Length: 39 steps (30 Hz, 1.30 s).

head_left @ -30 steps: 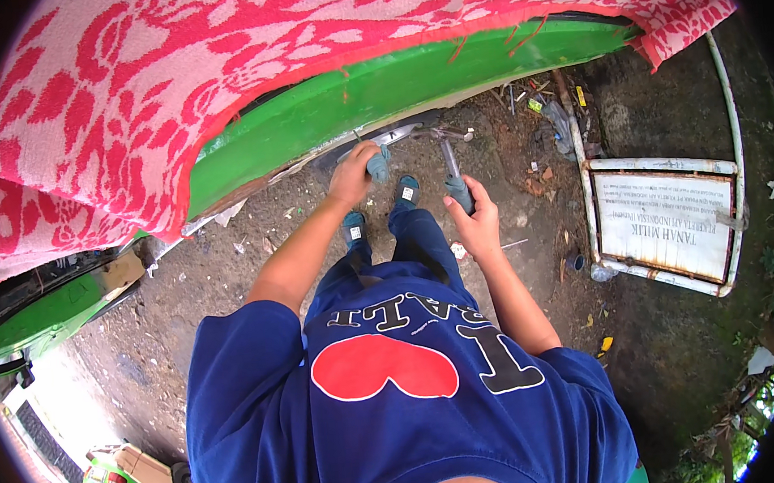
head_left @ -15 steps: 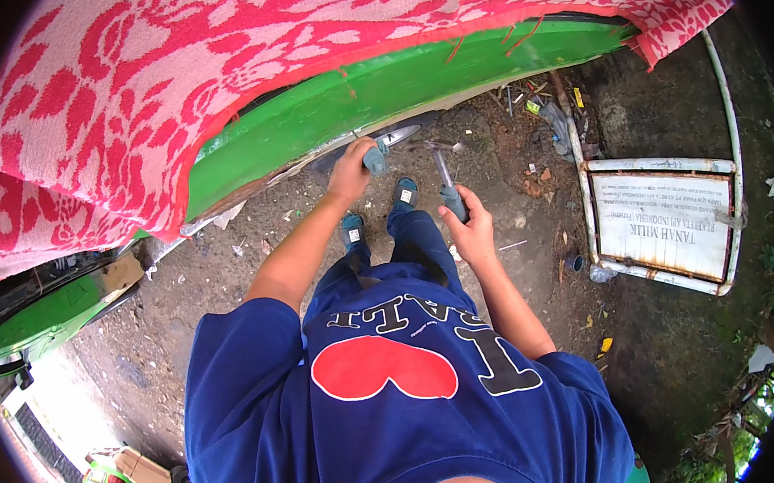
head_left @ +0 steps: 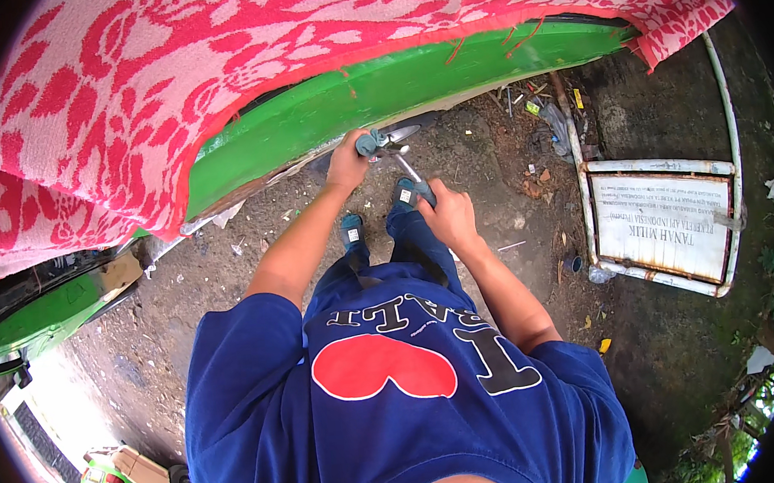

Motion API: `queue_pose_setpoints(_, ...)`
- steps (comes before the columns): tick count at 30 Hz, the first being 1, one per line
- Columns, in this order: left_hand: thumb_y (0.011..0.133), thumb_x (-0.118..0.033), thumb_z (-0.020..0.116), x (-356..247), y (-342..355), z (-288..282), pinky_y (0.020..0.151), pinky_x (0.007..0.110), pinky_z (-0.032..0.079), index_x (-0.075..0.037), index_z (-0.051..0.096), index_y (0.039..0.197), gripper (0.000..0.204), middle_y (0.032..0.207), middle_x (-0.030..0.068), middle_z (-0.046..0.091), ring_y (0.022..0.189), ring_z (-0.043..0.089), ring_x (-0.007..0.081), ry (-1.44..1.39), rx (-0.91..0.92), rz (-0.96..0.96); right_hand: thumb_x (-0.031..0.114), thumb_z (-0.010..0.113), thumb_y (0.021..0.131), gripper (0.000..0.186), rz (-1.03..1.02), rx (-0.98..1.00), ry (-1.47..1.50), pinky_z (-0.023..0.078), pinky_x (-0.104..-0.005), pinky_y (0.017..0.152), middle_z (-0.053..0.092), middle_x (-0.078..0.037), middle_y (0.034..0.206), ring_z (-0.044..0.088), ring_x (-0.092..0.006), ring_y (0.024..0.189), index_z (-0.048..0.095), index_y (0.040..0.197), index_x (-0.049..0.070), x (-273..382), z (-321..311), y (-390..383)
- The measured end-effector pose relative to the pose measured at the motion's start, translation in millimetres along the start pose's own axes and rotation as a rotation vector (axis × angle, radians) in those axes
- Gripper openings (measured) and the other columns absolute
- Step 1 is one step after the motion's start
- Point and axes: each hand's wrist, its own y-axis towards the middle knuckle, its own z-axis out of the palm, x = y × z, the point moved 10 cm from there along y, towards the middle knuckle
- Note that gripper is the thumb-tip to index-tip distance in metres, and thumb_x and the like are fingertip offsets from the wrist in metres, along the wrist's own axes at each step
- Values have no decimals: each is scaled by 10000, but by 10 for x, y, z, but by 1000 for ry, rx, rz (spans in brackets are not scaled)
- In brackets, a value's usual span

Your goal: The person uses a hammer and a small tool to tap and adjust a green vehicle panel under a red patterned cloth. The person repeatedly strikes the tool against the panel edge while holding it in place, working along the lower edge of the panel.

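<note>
The step in hand looks like hammering: the right hand [head_left: 450, 213] is wrapped round the grip of a hammer [head_left: 407, 162], whose shaft slants up and leftward so that its head is right by the small grey-green piece [head_left: 365, 144] grasped in the left hand [head_left: 344, 165]. Whether the two actually touch, and what kind of tool that piece is, I cannot tell. Both things are in front of the person, over the bare dirt ground [head_left: 483, 208] and just below the lower edge of the green panel [head_left: 412, 83], with a pointed silvery part [head_left: 405, 133] showing beside the hammer head. A red-and-pink cloth [head_left: 214, 83] drapes over the panel. As I judge it, the next move calls for steadiness on the left — the piece held firmly, fingers clear of the head — and a short, controlled stroke from the right, aimed squarely, since a glancing blow could catch the knuckles.
</note>
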Motion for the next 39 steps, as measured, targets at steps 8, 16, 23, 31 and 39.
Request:
queue_pose_setpoints(8, 768, 21, 636, -133, -163, 25, 864, 458, 532, -118, 558, 1156, 419, 1266, 94, 624, 1082, 618, 399, 110, 113, 114, 178, 692, 798, 197, 49, -156, 335, 515, -417, 656, 661, -153, 714, 663, -349, 653, 663, 947, 54, -198, -296, -325)
queue_pose_setpoints(16, 768, 34, 653, -192, -180, 130, 861, 447, 532, -112, 543, 1167, 439, 1238, 103, 621, 1107, 607, 383, 179, 168, 92, 148, 707, 838, 198, 143, -170, 466, 466, -296, 590, 612, -64, 667, 545, -103, 599, 661, 986, 24, -280, -332, -372)
queue_pose_setpoints(23, 749, 47, 620, -192, -94, 110, 856, 475, 529, -138, 542, 1162, 459, 1243, 89, 616, 1086, 611, 391, 145, 139, 76, 156, 709, 839, 212, 130, -169, 465, 474, -297, 604, 618, -70, 673, 556, -109, 606, 665, 996, 22, -296, -329, -396)
queue_pose_setpoints(31, 750, 35, 637, -207, -116, 113, 855, 467, 534, -139, 540, 1161, 457, 1237, 84, 618, 1088, 613, 388, 136, 132, 93, 155, 705, 822, 217, 198, -130, 463, 516, -353, 624, 681, -162, 735, 682, -247, 639, 667, 992, 26, -266, -366, -412)
queue_pose_setpoints(39, 747, 49, 631, -243, -158, 105, 839, 469, 541, -134, 539, 1158, 459, 1235, 86, 612, 1063, 618, 403, 134, 125, 130, 179, 702, 827, 230, 191, -126, 438, 517, -364, 635, 677, -161, 729, 683, -263, 648, 669, 997, 28, -286, -339, -402)
